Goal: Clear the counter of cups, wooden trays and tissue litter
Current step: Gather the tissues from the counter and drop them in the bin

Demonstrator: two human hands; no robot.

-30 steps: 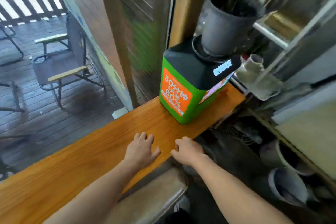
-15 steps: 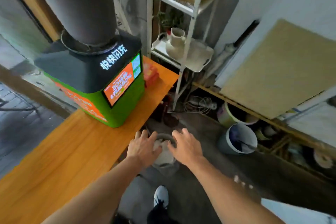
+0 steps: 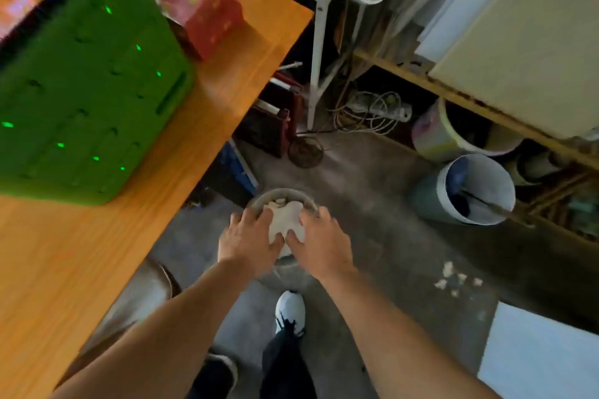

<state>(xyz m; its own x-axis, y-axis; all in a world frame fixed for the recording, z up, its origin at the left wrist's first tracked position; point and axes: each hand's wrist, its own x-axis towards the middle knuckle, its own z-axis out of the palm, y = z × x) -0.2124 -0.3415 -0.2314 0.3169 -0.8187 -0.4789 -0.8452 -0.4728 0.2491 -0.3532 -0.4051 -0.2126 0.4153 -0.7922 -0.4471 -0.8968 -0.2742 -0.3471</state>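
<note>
A small round bin (image 3: 281, 194) stands on the floor just off the counter's edge, filled with crumpled white tissue (image 3: 286, 218). My left hand (image 3: 249, 240) lies on the tissue's left side with fingers spread. My right hand (image 3: 321, 243) lies on its right side, fingers spread too. Both hands press down on the pile and hide the bin's near rim. The orange wooden counter (image 3: 97, 256) runs along the left; no cups or wooden trays show on it.
On the counter stand a green power-bank kiosk (image 3: 87, 100) and a red box (image 3: 201, 6). A white shelf frame (image 3: 319, 42), cables, a grey bucket (image 3: 466, 191) and a pale bucket (image 3: 437, 136) crowd the floor. Tissue scraps (image 3: 453, 278) lie at right, a stool (image 3: 142, 298) under the counter.
The view swung from the counter down to the floor. Both hands left the counter's edge and dropped onto the tissue in the bin.
</note>
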